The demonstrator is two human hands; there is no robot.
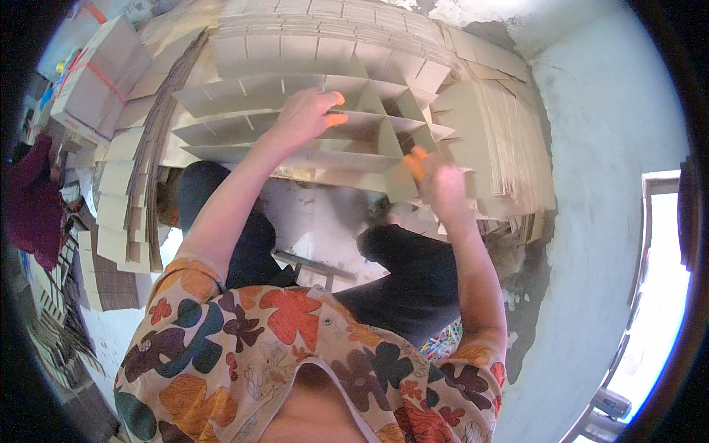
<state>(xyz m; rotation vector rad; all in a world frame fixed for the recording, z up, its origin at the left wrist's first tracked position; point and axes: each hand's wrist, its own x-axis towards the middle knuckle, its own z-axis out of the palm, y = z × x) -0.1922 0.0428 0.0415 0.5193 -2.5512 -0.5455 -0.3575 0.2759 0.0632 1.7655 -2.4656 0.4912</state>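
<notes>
A pale blue plastered wall [591, 148] rises to the right of the grid of light brown cardboard strips [362, 125] that I am working on. The grid lies in front of me, just beyond my knees: long slotted strips run from left to right, and shorter cross strips [380, 94] stand across them toward its right end. Behind the grid spreads a broad stack of flat, slotted brown cardboard pieces [295, 48]; a tall pile of brown cardboard sheets [509, 148] is close on its right, and slotted tan cardboard panels [118, 192] stand to its left. Farther left of the grid are a person in a maroon garment [33, 203] and a pale cardboard box bound with red strapping [103, 81]. My left hand [303, 117] is over the grid's long strips, thumb and finger apart; I cannot tell whether it grips one. My right hand [442, 184] is blurred at the grid's near right corner, its grip unclear. Bright orange fingertip covers [337, 119] show on both hands.
</notes>
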